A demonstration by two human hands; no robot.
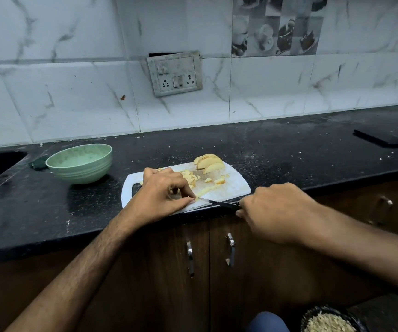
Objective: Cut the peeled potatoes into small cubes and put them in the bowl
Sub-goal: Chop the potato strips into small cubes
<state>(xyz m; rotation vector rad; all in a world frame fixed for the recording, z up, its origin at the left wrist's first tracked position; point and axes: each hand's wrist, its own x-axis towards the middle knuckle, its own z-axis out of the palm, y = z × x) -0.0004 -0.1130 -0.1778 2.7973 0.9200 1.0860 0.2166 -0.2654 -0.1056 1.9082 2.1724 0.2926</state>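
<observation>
My left hand pinches a thin potato strip on the white cutting board while my right hand, fingers curled round the handle, lays the knife against it: dicing is midway. Cubes and uncut wedges wait behind; the green bowl stands apart, left. Next, I judge, short crosswise cuts clear of my fingertips. Black stone counter, marbled wall tiles, a socket plate.
</observation>
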